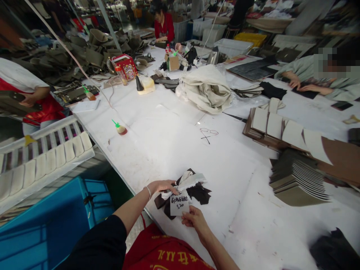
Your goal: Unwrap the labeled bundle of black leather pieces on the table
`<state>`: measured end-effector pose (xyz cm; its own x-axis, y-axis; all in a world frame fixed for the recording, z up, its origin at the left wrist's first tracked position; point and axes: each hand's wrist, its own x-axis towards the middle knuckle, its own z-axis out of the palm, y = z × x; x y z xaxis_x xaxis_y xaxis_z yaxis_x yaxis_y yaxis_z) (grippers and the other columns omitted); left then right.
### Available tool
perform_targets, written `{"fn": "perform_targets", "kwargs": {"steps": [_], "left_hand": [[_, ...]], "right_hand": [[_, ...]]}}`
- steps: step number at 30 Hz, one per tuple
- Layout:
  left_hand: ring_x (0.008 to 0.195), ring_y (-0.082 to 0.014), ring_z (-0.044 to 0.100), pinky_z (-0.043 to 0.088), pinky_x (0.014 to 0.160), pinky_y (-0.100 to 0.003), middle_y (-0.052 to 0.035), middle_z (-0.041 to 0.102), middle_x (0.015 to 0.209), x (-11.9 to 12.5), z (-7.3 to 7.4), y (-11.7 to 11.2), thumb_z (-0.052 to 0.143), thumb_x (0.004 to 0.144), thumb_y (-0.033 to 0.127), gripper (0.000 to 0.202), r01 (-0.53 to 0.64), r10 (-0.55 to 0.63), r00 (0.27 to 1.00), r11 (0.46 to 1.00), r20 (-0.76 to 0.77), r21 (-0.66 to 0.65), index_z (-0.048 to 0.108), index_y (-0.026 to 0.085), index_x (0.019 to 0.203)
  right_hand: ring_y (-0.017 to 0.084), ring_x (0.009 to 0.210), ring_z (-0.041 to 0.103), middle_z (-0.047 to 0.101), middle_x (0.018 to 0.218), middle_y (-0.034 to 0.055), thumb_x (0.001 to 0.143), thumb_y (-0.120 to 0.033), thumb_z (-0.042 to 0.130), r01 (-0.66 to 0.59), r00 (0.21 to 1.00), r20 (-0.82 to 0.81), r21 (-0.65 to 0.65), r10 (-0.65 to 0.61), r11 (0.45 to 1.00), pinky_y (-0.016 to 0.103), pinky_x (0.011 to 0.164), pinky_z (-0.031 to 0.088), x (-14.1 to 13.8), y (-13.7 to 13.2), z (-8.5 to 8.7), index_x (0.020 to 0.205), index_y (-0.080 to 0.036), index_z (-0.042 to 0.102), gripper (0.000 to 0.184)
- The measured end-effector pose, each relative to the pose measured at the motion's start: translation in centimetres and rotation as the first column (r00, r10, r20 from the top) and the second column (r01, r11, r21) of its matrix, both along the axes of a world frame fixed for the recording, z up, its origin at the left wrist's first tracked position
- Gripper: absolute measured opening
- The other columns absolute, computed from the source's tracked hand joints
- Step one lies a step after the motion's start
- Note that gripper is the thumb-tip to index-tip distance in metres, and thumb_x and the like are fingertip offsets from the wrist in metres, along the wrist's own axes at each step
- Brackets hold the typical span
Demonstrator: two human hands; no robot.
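Near the table's front edge lies a loose bundle of dark fabric pieces (201, 193) with a pale strip (192, 181) across its top. My left hand (162, 186), with a bracelet at the wrist, is closed on the bundle's left side; its fingertips are partly hidden. A white paper tag (179, 206) with black handwriting and the number 520 hangs in front of the bundle. Between thumb and finger, my right hand (195, 221) pinches the tag's lower right corner.
A glue bottle (121, 129) and glasses (208, 132) lie on the white table (157, 150). Stacked panels (298, 180) stand at right, a cloth bundle (208, 88) behind. A blue bin (67, 225) is at lower left. Co-workers sit at right and back; another stands left.
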<state>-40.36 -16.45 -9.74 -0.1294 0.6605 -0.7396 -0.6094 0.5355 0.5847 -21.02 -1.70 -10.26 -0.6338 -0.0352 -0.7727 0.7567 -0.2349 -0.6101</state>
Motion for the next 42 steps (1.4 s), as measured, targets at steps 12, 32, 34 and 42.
{"fn": "perform_targets", "kwargs": {"steps": [12,32,34,42], "left_hand": [[0.091,-0.0297,0.065,0.053,0.078,-0.039,-0.0043,0.071,0.087,-0.3,-0.5,-0.1,0.082,0.049,0.026,0.056,0.046,-0.046,0.998,0.999,0.041,0.001,0.062,0.018,0.101],[0.099,-0.0298,0.062,0.05,0.082,-0.038,-0.0048,0.071,0.096,-0.4,0.9,-0.2,0.082,0.053,0.026,0.057,0.075,-0.077,0.995,0.997,0.069,0.019,0.06,0.019,0.105],[0.101,-0.0302,0.061,0.05,0.081,-0.038,-0.0051,0.07,0.099,-0.4,0.9,-0.3,0.082,0.053,0.026,0.058,0.078,-0.08,0.994,0.997,0.069,0.022,0.059,0.02,0.106],[0.1,-0.0301,0.062,0.051,0.078,-0.036,-0.0055,0.069,0.102,-0.2,0.0,-0.5,0.083,0.052,0.03,0.065,0.087,-0.088,0.996,0.996,0.024,0.026,0.057,0.021,0.111]], "right_hand": [[0.01,0.059,0.059,0.063,0.074,-0.0025,0.092,-0.027,0.06,0.008,0.999,0.05,0.065,-0.011,0.998,0.025,0.058,0.052,0.6,-0.7,-2.2,0.089,-0.013,0.061,0.015],[0.009,0.057,0.058,0.061,0.073,-0.003,0.092,-0.03,0.059,0.006,0.999,-0.034,0.157,-0.001,0.988,0.022,0.052,0.049,0.2,1.3,-0.4,0.09,-0.013,0.059,0.017],[0.009,0.056,0.057,0.059,0.069,-0.0038,0.092,-0.033,0.059,0.022,0.996,-0.086,0.237,-0.001,0.971,0.022,0.052,0.048,-0.1,2.1,0.3,0.09,-0.013,0.059,0.019],[0.018,0.078,0.057,0.058,0.099,0.0049,0.087,-0.026,0.049,0.069,0.885,-0.391,0.648,0.253,0.759,0.037,0.079,0.048,-3.7,4.3,5.5,0.117,-0.021,0.053,0.03]]}}
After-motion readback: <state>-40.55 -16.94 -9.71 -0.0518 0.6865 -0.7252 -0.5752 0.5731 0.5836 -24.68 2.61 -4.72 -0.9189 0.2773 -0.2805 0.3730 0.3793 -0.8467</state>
